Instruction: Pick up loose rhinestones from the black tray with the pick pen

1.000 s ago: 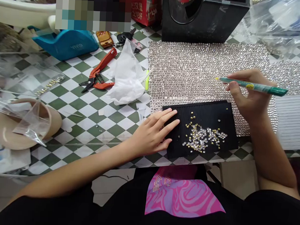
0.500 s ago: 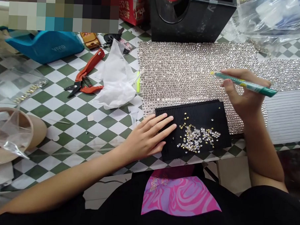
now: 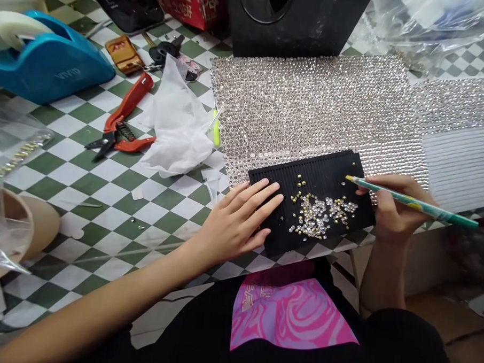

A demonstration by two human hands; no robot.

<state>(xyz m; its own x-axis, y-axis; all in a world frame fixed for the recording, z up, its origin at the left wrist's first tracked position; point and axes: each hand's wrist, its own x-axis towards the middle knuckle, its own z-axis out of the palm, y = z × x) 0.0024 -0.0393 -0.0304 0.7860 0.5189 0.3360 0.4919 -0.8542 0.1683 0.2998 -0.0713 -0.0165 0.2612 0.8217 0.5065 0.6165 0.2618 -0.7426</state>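
My left hand (image 3: 240,219) lies with fingers spread on the left end of a ridged black tray (image 3: 326,172). Loose rhinestones (image 3: 315,217), clear and gold-coloured, are heaped and scattered on that tray. A green pencil (image 3: 409,201) with a yellow tip is pinched in my right hand (image 3: 397,212). Its tip hovers over the tray's right part, near a single stone. Behind the tray stretches a sheet of rhinestone mesh (image 3: 309,107), set with rows of sparkling stones; the tray covers part of its front edge.
Left of the mesh lie a yellow-green-handled tool (image 3: 216,128), crumpled white tissue (image 3: 180,130) and red-handled pruning shears (image 3: 122,120). A blue tape dispenser (image 3: 58,61), keys (image 3: 165,51) and a beige tub (image 3: 42,221) are farther left. A black holder (image 3: 292,34) stands behind the mesh.
My right hand has come down and nearer, bringing the pencil tip from above the mesh to above the tray. My left hand stays on the tray. The view has shifted slightly.
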